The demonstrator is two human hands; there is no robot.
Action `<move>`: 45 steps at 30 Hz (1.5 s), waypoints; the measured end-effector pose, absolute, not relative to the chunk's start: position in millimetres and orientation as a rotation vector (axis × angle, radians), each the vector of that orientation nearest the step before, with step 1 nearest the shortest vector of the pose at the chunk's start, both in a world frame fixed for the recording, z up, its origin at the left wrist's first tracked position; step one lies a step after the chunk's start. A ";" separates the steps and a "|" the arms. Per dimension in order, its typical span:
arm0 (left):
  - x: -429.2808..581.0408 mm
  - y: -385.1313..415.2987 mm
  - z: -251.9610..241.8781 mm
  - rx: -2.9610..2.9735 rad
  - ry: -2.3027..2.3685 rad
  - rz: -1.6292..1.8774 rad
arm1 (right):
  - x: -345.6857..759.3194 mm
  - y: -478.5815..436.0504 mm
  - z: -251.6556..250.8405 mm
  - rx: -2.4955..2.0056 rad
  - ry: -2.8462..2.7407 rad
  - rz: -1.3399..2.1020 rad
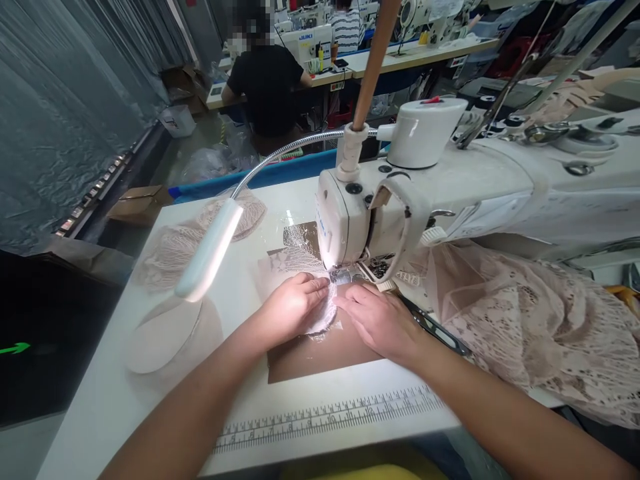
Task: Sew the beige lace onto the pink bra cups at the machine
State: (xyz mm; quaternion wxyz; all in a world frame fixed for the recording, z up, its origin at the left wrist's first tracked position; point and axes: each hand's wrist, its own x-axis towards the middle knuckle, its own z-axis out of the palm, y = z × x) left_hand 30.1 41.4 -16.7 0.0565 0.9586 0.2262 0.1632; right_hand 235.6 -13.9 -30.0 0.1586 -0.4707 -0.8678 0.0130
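Note:
A pale lace piece with a rounded edge [323, 319] lies at the needle area of a white sewing machine [345, 217], over a brown sheet [310, 360]. My left hand [295, 303] rests on the lace with its fingers together, pressing it down near the presser foot. Close by on the right, my right hand [377, 317] has its fingers bent, with thumb and forefinger at the edge of the lace; whether they grip it is too small to tell. The needle itself is hidden.
A lit lamp [210, 250] on a bent metal neck hangs over the table's left side. Round cup pieces [163, 337] and lace pieces [173, 257] lie there. Bunched lace fabric [540, 313] fills the right. A ruler strip [330, 417] runs along the front. A person [267, 87] sits beyond.

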 end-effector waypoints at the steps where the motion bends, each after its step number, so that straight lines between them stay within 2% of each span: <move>1: 31.4 40.5 -16.2 2.932 0.686 0.495 | 235.9 -14.1 -29.5 -1.341 -2.485 0.021; 13: 31.3 37.0 -12.4 2.867 0.835 0.364 | 235.6 -7.0 -33.1 -1.433 -2.456 0.103; 24: 22.8 35.1 -8.6 2.825 0.683 0.306 | 237.1 -10.7 -31.2 -1.397 -2.411 0.169; 45: 26.7 35.3 -10.2 2.902 0.767 0.314 | 230.6 -7.9 -26.1 -1.581 -2.359 0.038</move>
